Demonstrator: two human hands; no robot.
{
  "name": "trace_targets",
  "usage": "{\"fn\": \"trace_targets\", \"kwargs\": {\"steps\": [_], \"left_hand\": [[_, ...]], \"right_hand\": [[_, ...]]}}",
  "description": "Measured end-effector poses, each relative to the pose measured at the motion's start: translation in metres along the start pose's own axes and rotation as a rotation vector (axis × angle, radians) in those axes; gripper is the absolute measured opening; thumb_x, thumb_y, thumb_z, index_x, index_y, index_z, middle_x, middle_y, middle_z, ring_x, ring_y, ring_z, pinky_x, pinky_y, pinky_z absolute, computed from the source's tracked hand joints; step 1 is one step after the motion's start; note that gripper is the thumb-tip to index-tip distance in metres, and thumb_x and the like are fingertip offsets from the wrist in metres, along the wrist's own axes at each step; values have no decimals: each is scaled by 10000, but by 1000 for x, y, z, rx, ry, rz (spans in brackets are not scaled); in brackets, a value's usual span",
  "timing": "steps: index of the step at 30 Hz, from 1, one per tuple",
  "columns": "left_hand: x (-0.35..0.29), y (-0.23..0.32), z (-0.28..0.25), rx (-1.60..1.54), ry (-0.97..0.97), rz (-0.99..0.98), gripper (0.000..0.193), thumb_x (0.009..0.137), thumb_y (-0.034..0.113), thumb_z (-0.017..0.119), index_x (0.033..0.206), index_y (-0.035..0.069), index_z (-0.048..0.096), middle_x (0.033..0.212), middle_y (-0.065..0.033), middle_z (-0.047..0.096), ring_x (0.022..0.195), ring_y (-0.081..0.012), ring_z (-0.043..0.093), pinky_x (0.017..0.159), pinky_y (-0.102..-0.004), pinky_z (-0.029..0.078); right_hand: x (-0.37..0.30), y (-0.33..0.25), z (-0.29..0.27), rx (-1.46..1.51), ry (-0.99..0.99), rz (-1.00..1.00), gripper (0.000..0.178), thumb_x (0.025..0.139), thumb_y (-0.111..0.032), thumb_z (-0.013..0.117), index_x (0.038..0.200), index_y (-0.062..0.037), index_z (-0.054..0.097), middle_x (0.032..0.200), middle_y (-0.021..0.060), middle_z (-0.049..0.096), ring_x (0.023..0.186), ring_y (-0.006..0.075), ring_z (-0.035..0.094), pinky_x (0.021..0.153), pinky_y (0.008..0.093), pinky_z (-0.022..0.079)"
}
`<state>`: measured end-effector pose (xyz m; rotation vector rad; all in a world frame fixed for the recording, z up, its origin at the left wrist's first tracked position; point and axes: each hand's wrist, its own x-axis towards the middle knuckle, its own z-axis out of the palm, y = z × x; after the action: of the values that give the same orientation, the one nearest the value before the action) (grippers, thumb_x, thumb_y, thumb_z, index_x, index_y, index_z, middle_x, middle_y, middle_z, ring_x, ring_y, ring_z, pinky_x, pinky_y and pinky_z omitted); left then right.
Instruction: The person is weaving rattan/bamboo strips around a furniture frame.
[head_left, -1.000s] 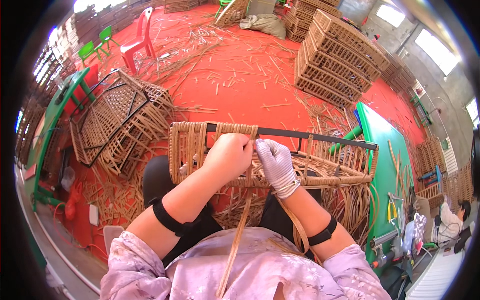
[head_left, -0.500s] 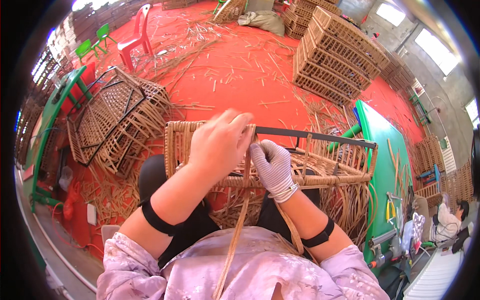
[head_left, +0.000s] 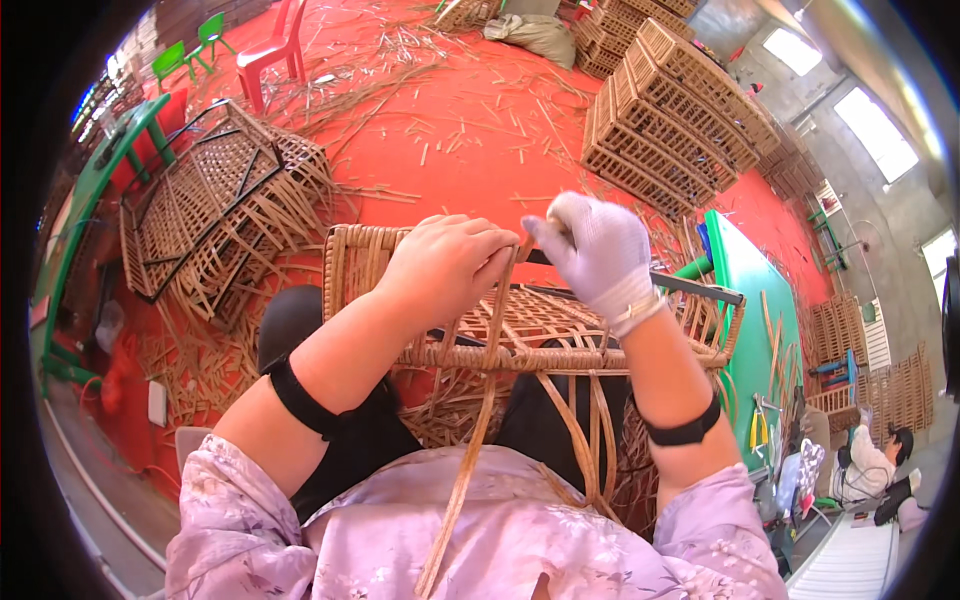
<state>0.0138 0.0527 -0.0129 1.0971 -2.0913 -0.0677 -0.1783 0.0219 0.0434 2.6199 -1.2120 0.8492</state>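
Note:
Across my lap rests a rectangular wicker basket on a black metal frame, its left end closely woven and its right part more open. My bare left hand is closed over its far rim, fingertips where an upright rattan strip meets the bar. To the right, raised just above that rim, my right hand in a striped glove is closed in a pinch on a short stretch of rattan strip by my left fingertips. A long loose strip hangs from the near side over my shirt.
A woven frame piece lies on the floor at left, by a green table. Stacked wicker crates stand far right. A green board with pliers is at right. Another person sits beyond. Rattan scraps litter the red floor.
My right hand has lifted from inside the rim, up and to the right, pinching a strip. My left hand stays at the rim. The view has shifted slightly.

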Motion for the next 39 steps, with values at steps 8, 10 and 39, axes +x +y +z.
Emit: {"fn": "trace_targets", "kwargs": {"steps": [8, 10, 39], "left_hand": [[0, 9, -4, 80, -27, -39, 257, 859, 242, 635, 1060, 81, 637, 972, -99, 673, 932, -288, 625, 853, -420, 465], [1, 11, -4, 53, -41, -86, 285, 843, 278, 658, 1075, 112, 636, 965, -88, 668, 929, -292, 624, 845, -424, 463], [48, -1, -12, -214, -576, -237, 321, 805, 283, 672, 1014, 41, 700, 966, -147, 674, 918, -312, 637, 817, -383, 496]], "right_hand": [[29, 25, 37, 50, -303, 115, 415, 880, -447, 614, 749, -54, 589, 639, 144, 584, 607, 344, 574, 584, 422, 455], [31, 32, 40, 95, -480, 183, 458, 894, -510, 546, 801, -70, 636, 745, 159, 641, 739, 337, 632, 692, 433, 495], [-78, -18, 38, 530, -206, 627, 359, 882, -285, 633, 1137, -35, 606, 991, 160, 644, 717, 227, 647, 668, 353, 517]]}}
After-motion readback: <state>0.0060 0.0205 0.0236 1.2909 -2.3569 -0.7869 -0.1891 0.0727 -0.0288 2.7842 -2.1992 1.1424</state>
